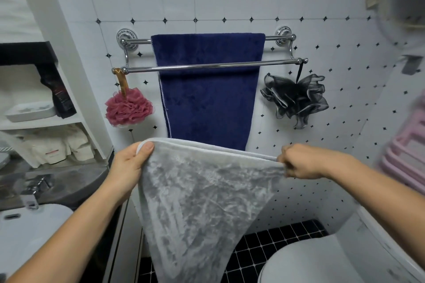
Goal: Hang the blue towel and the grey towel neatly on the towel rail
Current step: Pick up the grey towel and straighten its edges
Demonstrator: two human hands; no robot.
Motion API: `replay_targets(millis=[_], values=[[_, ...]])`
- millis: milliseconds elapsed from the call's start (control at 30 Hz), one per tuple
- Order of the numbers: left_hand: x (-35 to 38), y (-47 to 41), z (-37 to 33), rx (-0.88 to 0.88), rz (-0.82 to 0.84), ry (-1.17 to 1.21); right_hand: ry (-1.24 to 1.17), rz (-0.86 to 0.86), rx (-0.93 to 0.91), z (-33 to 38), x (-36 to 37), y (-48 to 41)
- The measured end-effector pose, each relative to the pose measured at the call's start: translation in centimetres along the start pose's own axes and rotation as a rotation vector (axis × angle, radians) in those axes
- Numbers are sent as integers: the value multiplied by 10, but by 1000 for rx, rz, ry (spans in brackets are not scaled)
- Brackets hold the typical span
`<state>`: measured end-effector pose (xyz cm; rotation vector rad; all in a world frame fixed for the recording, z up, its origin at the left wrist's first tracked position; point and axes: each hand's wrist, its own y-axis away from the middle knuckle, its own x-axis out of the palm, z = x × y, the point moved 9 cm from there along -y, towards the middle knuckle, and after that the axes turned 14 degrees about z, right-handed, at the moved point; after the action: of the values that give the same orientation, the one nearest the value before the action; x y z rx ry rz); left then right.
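The blue towel (209, 94) hangs flat over the back bar of the chrome double towel rail (142, 69) on the tiled wall. The front bar carries no towel. Below the rail I hold the grey towel (202, 202) stretched out by its top edge, the rest hanging down towards the floor. My left hand (131, 165) grips its left corner and my right hand (303, 163) pinches its right corner. The grey towel's top edge covers the blue towel's bottom hem.
A pink bath puff (128, 109) hangs from the rail's left end, a black one (296, 99) from its right end. Shelves (46, 119) with a soap dish stand at left, a sink (30, 232) below them. A toilet (317, 259) sits at lower right.
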<state>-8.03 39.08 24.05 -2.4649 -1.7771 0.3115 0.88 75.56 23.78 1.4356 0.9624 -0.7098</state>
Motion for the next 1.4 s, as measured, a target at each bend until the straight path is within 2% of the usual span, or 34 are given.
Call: replay_targets(millis=[100,300,433,567,633,733,800,900,967,1033,1067,1100,1200,1267,1333,1400], values=[[-14,-1,1,10,-55,-21,-89,-112,39,-17,-19,7],[-31,-6,-2,23,-137,-26,-746,-452,-30,-32,-33,18],[-41,-13,-1,-22,-170,-57,-1140,-492,-172,-34,-32,9],[-39,-28,-18,-72,-100,-154,-1099,-529,-179,-47,-58,7],[-34,-39,-42,-62,-54,-235,-1081,-636,-168,-58,-82,14],[-30,-57,-85,-5,-45,-298,-1200,-791,-154,-74,-116,27],[-30,-69,-100,-7,-51,-262,-1337,-753,-178,-77,-127,24],[-27,-82,-104,-93,-24,-331,-1533,-583,-249,-71,-131,16],[-30,-84,-105,-120,-46,-318,-1624,-571,-372,-67,-137,20],[-35,-85,-101,-106,-86,-131,-1663,-579,-544,-64,-145,28],[-36,-86,-98,-104,-89,-58,-1630,-561,-570,-62,-145,29],[-36,-86,-94,-117,-72,-54,-1536,-538,-522,-61,-142,27],[-35,-85,-81,-162,-49,-195,-1114,-519,-283,-61,-137,17],[-43,-83,-76,-133,-171,-139,-1129,-490,-355,-49,-136,18],[-53,-78,-73,-97,-316,-42,-1191,-276,-566,-13,-128,21],[-54,-80,-71,-86,-331,12,-1132,39,-690,29,-110,29]])
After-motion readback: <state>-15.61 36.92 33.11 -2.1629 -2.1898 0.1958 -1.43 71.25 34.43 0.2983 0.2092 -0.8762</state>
